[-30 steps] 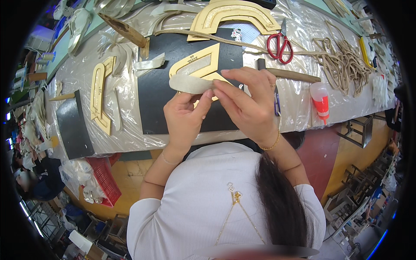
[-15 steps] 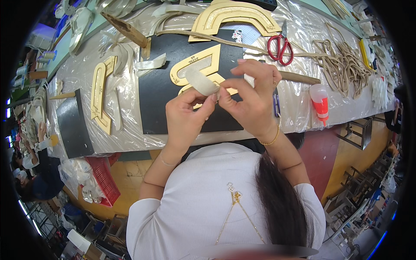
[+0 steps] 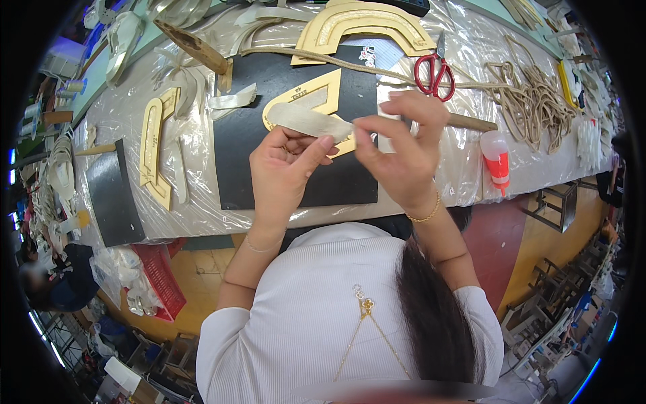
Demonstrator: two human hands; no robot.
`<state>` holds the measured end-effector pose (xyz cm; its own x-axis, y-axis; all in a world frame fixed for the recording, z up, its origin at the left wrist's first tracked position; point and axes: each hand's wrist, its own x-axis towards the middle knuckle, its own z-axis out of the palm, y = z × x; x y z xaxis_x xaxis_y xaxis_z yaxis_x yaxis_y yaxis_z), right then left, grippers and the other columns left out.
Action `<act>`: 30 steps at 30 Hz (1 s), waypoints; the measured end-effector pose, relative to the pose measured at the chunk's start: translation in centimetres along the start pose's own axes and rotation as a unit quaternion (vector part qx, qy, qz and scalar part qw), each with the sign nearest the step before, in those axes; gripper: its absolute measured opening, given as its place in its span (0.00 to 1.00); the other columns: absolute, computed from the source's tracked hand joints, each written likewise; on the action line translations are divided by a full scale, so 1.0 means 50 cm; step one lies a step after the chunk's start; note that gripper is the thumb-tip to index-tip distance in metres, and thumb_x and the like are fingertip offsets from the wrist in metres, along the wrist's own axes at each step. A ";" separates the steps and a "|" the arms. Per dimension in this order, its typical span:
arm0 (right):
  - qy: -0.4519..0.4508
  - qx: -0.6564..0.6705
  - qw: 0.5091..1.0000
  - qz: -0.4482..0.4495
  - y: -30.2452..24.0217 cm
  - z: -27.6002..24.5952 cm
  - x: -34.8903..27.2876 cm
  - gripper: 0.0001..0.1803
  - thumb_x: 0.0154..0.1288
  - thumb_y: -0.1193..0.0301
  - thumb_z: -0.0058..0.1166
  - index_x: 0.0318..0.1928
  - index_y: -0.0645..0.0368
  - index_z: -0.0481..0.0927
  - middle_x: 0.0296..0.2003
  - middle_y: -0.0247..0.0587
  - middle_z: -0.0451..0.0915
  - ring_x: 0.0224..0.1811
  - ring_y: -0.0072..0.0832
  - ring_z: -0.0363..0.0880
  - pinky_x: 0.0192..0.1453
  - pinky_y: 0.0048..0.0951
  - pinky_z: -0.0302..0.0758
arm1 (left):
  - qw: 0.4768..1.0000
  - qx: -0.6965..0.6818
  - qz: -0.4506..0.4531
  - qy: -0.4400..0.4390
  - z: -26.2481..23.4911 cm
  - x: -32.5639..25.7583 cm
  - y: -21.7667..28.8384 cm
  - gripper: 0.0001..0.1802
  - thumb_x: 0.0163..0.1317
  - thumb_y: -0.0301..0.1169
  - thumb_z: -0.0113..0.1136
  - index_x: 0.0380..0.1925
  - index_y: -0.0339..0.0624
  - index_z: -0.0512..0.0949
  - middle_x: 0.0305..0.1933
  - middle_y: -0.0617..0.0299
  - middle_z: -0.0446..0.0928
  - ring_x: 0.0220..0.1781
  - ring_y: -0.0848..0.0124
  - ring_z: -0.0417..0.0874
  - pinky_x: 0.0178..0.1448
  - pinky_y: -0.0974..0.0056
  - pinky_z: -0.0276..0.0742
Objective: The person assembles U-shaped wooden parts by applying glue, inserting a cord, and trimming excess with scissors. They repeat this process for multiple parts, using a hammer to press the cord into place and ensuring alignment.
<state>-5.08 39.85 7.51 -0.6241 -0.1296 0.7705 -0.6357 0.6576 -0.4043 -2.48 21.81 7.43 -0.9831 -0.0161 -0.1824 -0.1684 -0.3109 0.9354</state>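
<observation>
A pale grey-beige strip of material [image 3: 311,122], rounded at its left end, stretches between my hands above the black mat [image 3: 235,172]. My left hand [image 3: 281,168] grips it from below, thumb on its near edge. My right hand [image 3: 398,151] pinches the strip's right tip between thumb and forefinger, other fingers raised and somewhat blurred. Beneath the strip lies a cream angular template [image 3: 324,91], partly covered by it and by my hands. A small stack of pale strips [image 3: 233,99] rests on the mat's far left part.
Red-handled scissors [image 3: 434,75], a wooden-handled tool [image 3: 474,122] and a red-and-clear bottle [image 3: 496,161] lie to the right. Tangled beige cord [image 3: 531,101] sits beyond them. A curved template [image 3: 363,23] is at the back; another template [image 3: 153,145] lies left. A wooden stick [image 3: 192,46] rises at the far left.
The strip, curled up before, now lies straighter and flatter between my hands. My left hand has shifted slightly left, and my right hand slightly right.
</observation>
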 end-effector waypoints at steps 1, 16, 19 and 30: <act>-0.004 -0.001 1.000 -0.020 -0.002 0.010 0.001 0.12 0.48 0.72 0.72 0.34 0.49 0.84 0.45 0.29 0.76 0.50 0.31 0.77 0.58 0.39 0.62 | 1.000 0.011 -0.004 -0.001 0.001 -0.003 0.002 0.12 0.66 0.24 0.67 0.44 0.26 0.79 0.38 0.51 0.86 0.36 0.74 0.87 0.37 0.74 0.79; -0.077 -0.011 0.994 -0.072 -0.001 0.024 0.008 0.11 0.50 0.70 0.70 0.36 0.47 0.85 0.42 0.23 0.78 0.52 0.24 0.79 0.68 0.46 0.52 | 0.999 0.052 -0.002 0.002 0.003 -0.008 0.002 0.10 0.67 0.24 0.66 0.44 0.28 0.81 0.39 0.54 0.87 0.36 0.80 0.85 0.30 0.78 0.72; -0.078 0.007 0.997 -0.019 0.006 0.011 0.011 0.11 0.49 0.73 0.69 0.35 0.48 0.85 0.43 0.27 0.77 0.51 0.27 0.78 0.66 0.43 0.57 | 0.997 0.064 -0.031 -0.027 0.000 -0.008 0.004 0.10 0.66 0.23 0.66 0.43 0.27 0.81 0.37 0.55 0.87 0.36 0.80 0.85 0.29 0.77 0.71; -0.433 -0.291 0.784 0.337 0.052 -0.409 -0.095 0.08 0.59 0.77 0.65 0.39 0.60 0.82 0.38 0.43 0.79 0.40 0.40 0.79 0.45 0.37 0.74 | 0.996 -0.048 -0.059 0.041 -0.098 0.042 -0.013 0.06 0.68 0.24 0.62 0.39 0.31 0.80 0.34 0.53 0.85 0.34 0.69 0.87 0.41 0.67 0.83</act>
<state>5.52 57.32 12.89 -0.9634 0.1034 -0.2473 0.1288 0.9877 -0.0891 -4.08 17.34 4.96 -0.9469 -0.0508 -0.3174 -0.2711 -0.4043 0.8735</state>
